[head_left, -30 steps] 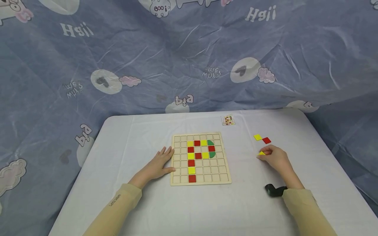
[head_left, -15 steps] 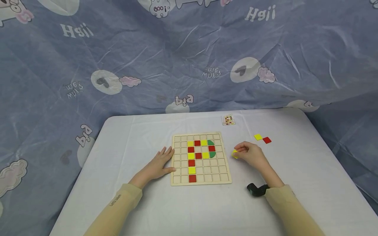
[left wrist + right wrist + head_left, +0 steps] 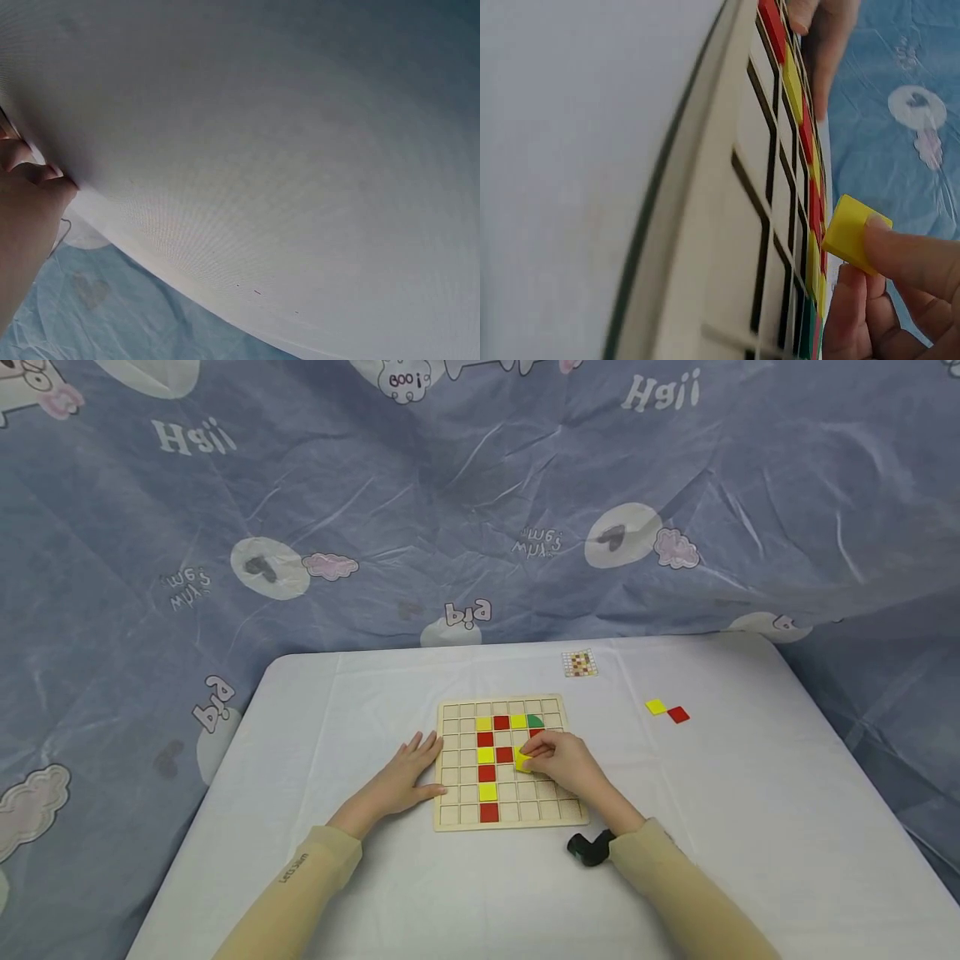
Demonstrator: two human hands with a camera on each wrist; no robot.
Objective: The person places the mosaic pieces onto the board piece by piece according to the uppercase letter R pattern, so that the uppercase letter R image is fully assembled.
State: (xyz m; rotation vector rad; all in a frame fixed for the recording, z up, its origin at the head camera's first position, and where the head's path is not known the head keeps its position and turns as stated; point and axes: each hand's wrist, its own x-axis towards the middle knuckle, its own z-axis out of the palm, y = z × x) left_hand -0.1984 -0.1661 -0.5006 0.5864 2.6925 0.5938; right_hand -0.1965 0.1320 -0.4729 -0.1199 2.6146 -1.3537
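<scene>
Pinching a yellow tile [image 3: 847,227] in right hand [image 3: 562,762] above the board [image 3: 528,811]. Resting left hand [image 3: 399,779], spread flat, at the board's nine-o'clock edge.

Soft, even light brightens the worktop [image 3: 390,893]; pale glare streaks the creased backdrop [image 3: 465,510] at right. The left wrist view is dim, with faint moiré ripples; the right's blurs the near edge of the board [image 3: 694,202].

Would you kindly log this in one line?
left hand: at board edge | right hand: pinches yellow tile over board | loose tiles: right of board
</scene>
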